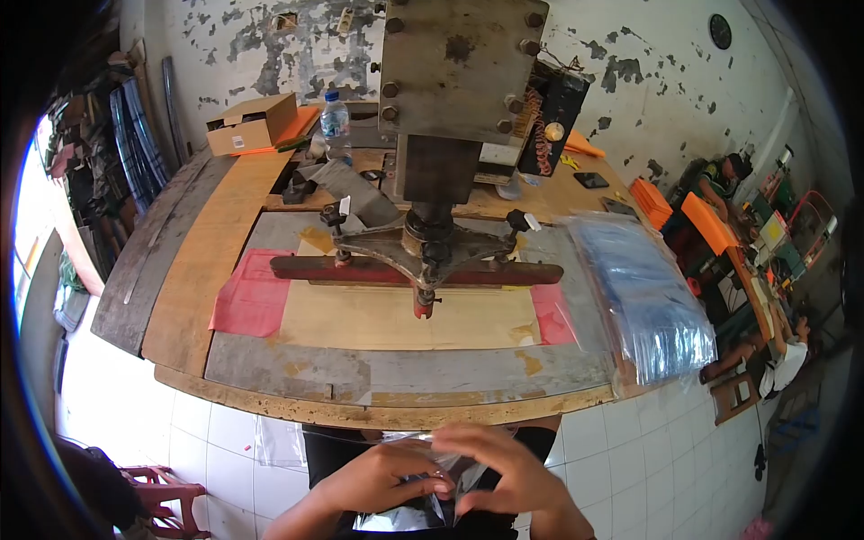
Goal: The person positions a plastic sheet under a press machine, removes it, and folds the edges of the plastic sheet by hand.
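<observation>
Low in the view, over my lap, my left hand (382,477) has its fingers curled and thumb pressed in on a clear plastic sheet (390,520). My right hand (513,472) is beside it, fingers arched and thumb apart, with shiny film showing in the gap. Part of the plastic is hidden by both hands. In front of me stands a press machine (459,67) with a long horizontal bar (360,270). Beneath the bar lies a cream-coloured board (396,324), with pink sheets (252,292) showing at its ends.
A stack of clear plastic sleeves (643,292) lies on the table's right. At the back are a cardboard box (252,123), a water bottle (335,126) and a phone (590,180). The table's wooden front edge (378,414) lies beyond my hands. Other people (720,180) sit at right.
</observation>
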A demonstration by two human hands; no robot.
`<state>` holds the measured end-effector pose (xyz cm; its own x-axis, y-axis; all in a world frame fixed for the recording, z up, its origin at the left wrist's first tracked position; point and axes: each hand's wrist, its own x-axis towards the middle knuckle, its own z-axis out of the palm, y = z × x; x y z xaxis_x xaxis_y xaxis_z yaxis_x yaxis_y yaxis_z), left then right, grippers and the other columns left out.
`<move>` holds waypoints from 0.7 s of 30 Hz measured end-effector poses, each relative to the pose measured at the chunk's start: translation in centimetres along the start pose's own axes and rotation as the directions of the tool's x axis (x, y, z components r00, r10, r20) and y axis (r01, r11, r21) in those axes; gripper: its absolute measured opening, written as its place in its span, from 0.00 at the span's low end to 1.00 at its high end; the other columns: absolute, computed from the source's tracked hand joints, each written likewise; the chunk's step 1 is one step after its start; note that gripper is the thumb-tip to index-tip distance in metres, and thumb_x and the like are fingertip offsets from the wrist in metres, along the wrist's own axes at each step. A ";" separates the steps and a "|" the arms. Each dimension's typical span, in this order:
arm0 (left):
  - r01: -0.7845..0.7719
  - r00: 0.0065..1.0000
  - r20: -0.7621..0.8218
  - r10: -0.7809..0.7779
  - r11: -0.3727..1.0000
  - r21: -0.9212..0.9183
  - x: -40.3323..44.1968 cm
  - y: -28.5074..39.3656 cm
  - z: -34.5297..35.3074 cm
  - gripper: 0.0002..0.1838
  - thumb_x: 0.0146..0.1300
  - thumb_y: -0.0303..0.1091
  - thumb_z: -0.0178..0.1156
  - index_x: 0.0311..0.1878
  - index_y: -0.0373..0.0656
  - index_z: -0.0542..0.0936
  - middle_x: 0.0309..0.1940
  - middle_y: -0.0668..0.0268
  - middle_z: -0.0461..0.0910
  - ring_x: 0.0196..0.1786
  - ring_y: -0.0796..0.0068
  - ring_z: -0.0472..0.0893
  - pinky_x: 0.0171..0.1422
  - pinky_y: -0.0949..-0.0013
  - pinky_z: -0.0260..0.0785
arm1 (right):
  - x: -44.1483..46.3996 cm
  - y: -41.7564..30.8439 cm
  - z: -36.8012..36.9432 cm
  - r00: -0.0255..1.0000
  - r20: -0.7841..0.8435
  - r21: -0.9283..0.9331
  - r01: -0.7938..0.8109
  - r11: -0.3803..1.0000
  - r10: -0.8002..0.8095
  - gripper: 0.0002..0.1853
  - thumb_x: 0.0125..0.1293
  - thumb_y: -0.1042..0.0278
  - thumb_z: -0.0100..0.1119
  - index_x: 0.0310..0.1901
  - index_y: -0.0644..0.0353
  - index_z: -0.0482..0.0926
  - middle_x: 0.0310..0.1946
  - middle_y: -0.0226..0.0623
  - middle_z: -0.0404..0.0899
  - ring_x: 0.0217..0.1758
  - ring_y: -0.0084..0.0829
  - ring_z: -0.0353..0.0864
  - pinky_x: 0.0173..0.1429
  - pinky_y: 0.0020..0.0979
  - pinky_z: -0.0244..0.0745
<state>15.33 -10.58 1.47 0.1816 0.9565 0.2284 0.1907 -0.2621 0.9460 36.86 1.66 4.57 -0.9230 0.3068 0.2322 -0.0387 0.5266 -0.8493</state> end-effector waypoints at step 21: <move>0.223 0.970 -0.039 -0.241 0.938 -0.266 -4.0 -1.6 -1.9 0.10 0.75 0.33 0.66 0.40 0.36 0.86 0.32 0.65 0.90 0.38 0.74 0.89 0.47 0.70 0.78 | 5.2 11.1 -6.1 0.952 -0.271 -0.654 -0.288 0.699 0.139 0.34 0.80 0.48 0.53 0.75 0.68 0.67 0.80 0.52 0.62 0.84 0.51 0.57 0.86 0.54 0.50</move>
<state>12.50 -13.79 -0.52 0.0930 0.9957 0.0020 -0.0371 0.0015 0.9993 33.96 13.92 -0.72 -0.7808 0.5803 0.2316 0.4893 0.7984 -0.3509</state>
